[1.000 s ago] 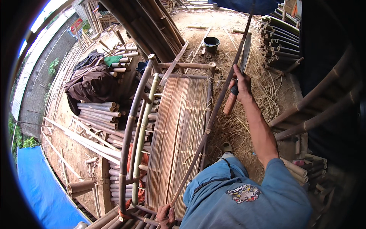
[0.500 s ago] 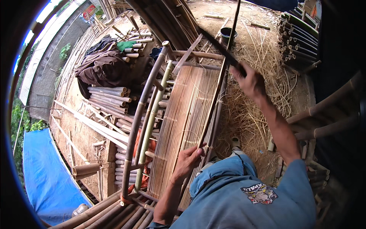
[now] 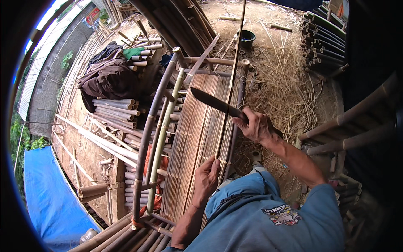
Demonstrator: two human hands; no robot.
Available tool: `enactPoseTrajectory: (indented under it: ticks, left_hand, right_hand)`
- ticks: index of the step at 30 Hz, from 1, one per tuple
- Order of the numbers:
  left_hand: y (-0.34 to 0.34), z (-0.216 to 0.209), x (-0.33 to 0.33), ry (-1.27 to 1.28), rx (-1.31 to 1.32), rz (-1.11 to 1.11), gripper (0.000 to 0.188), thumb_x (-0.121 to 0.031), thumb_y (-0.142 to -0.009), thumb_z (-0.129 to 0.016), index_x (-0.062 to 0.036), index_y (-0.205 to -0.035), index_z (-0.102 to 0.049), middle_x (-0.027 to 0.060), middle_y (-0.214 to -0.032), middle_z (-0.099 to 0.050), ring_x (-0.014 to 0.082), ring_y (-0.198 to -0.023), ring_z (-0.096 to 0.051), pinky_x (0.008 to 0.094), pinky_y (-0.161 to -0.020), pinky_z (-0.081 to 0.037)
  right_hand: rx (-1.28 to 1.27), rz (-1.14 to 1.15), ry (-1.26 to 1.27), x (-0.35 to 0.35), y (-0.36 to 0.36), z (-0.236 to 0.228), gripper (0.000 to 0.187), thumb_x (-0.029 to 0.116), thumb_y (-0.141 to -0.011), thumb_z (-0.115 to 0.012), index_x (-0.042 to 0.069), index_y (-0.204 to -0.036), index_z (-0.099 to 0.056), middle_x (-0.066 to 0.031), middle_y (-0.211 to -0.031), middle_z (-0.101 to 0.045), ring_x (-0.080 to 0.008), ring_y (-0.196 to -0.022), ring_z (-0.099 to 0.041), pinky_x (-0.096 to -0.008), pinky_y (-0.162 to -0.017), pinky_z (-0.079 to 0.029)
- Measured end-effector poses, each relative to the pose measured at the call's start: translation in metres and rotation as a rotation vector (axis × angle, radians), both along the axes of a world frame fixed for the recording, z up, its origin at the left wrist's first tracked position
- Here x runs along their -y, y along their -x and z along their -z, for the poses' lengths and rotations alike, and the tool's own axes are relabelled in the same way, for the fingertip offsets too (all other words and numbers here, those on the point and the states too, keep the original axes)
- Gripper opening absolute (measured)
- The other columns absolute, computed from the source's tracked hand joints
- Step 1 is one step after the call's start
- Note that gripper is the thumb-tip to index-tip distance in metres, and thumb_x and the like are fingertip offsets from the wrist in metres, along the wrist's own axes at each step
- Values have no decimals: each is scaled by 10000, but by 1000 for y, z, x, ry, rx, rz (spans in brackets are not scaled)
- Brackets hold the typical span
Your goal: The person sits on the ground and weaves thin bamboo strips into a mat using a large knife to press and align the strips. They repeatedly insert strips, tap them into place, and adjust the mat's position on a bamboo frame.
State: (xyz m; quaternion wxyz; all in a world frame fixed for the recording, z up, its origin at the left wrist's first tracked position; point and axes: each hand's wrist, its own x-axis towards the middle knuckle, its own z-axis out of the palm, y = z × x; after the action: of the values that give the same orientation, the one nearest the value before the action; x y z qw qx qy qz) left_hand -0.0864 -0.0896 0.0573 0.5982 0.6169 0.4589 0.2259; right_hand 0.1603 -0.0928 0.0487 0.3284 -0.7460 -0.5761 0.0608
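1. Fingers, left hand (image 3: 205, 179): thumb and fingertips are pinching the near part of a long bamboo strip (image 3: 232, 82); whether the strip is running on beneath the palm, I cannot tell.
2. Fingers, right hand (image 3: 260, 127): wrapping together around the grip of a broad-bladed knife (image 3: 212, 102), its handle mostly hiding in the fist.
3. Bamboo strip, one: slanting from the left hand toward the far edge, lying in view over the right part of a slatted bamboo panel (image 3: 189, 130). Handling, by judgement: light, springy along its length, liable to whip or split; edges probably sharp. Hold: flat faces, pinching near the end.
4. Knife, one: dark blade pointing left and far, crossing the strip; whether steel is touching bamboo, I cannot tell. Handling, by judgement: stiff, moderately heavy toward the blade. Hold: grip only.
5. Slatted panel: lying within a bamboo frame, a dark pole (image 3: 145, 155) and a pale green pole (image 3: 158, 151) flanking its left side.
6. Surroundings: fibrous shavings (image 3: 289, 88) are littering the ground at right; a black bucket (image 3: 247, 38) is standing far; brown cloth (image 3: 111, 82) is draping stacked bamboo at far left.
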Motion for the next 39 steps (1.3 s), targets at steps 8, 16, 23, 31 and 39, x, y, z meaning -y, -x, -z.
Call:
enactPoseTrajectory:
  ticks: [8, 16, 23, 31, 39]
  left_hand:
    - [26, -8, 15, -7, -31, 47, 258, -102, -966, -553, 30, -1180, -614, -4, -755, -564, 54, -657, -478, 218, -568, -410]
    - [50, 2, 22, -11, -14, 94, 288, -158, -985, -541, 15, -1205, -608, -59, -707, -492, 20, -623, -419, 186, -537, -347]
    - [117, 23, 57, -56, -150, 115, 196, -109, -922, -592, 52, -1024, -639, 119, -728, -581, 146, -663, -558, 284, -611, -454]
    - [179, 57, 65, -227, -250, 46, 288, -193, -949, -546, 11, -752, -591, 68, -549, -444, 131, -492, -444, 314, -470, -362]
    - [193, 73, 46, -415, -278, 33, 278, -176, -943, -543, 3, -735, -581, 115, -558, -479, 233, -485, -510, 347, -483, -395]
  right_hand:
    - [149, -6, -177, -7, -20, 3, 579, 624, -929, -432, 71, -776, -506, -93, -535, -538, -221, -444, -577, -359, -396, -458]
    - [179, -81, -169, -15, -26, 20, 595, 680, -935, -280, 156, -694, -427, 40, -484, -384, -79, -350, -364, -279, -286, -324]
    - [185, 174, 37, -20, -128, -23, 638, 751, -876, -369, 145, -700, -461, 59, -507, -385, -74, -409, -342, -293, -358, -324]
    - [330, 194, -44, -35, -181, -37, 617, 706, -890, -424, 115, -748, -526, -45, -524, -500, -178, -479, -522, -348, -468, -423]
    - [453, -309, -157, -16, -125, -11, 645, 671, -939, -242, 127, -725, -515, -7, -494, -455, -65, -355, -342, -270, -288, -308]
